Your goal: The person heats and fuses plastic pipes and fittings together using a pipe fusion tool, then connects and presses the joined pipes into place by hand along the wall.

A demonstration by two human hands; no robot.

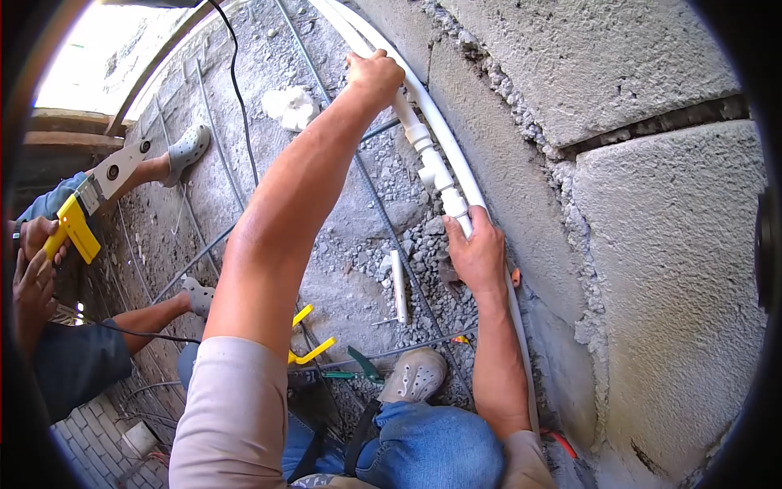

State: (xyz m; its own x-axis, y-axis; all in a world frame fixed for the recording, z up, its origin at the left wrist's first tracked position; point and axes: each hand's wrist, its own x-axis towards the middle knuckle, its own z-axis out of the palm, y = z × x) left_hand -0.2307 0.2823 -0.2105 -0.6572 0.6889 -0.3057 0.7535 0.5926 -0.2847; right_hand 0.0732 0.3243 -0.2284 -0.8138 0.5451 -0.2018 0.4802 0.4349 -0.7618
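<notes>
A white plastic pipe with joined fittings, among them a tee, slants along the foot of the wall. My left hand is closed around its far stretch, above the fittings. Just below the fittings, my right hand grips the near end, thumb and fingers wrapped round it. A second long white pipe runs beside it, nearer the wall, and passes close to my right hand. On the gravel between my arms lies a short white pipe piece.
At the left a co-worker's hands hold a saw with a yellow handle. Rebar crosses the rubble floor. Yellow handles and a green tool lie near my shoe. A black cable hangs across; a block wall stands right.
</notes>
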